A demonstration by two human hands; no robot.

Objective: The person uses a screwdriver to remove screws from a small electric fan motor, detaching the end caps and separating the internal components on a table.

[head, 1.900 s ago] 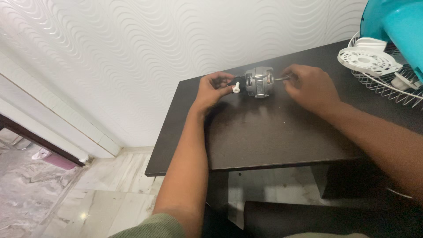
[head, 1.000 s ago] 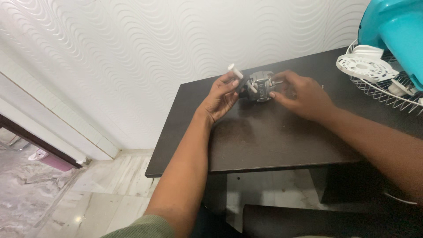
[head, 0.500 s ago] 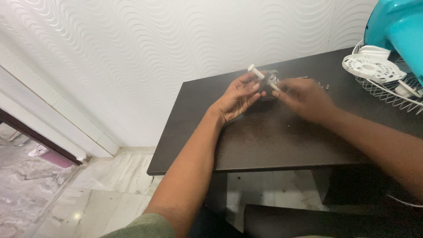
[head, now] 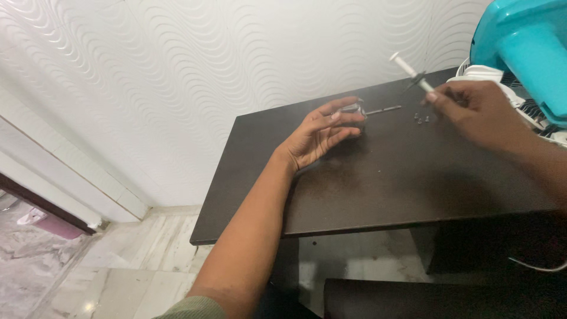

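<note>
**On a dark table, a small motor and a white syringe-like tube**

On the near side of the dark wooden table (head: 378,183), bare wood runs up to the person's left forearm, which reaches in from the lower edge. The left hand (head: 319,133) lies palm-up with its fingers loosely spread, gripping nothing; its fingertips touch or just cover a small metal motor (head: 356,109), whose thin shaft (head: 384,109) points right along the tabletop — the hand seems to steady it there. Just beyond the shaft lie a few tiny screws (head: 420,119), grouped close together on the wood.

Farther right, the right hand (head: 472,109) is lifted off the table and pinches a slim white tube (head: 410,72), shaped like a syringe, by its lower end, so the tip slants up and left, clear of the motor. Behind it stand a teal plastic housing (head: 525,47) and a white fan grille (head: 490,74) — against a wavy white wall (head: 207,71).
</note>
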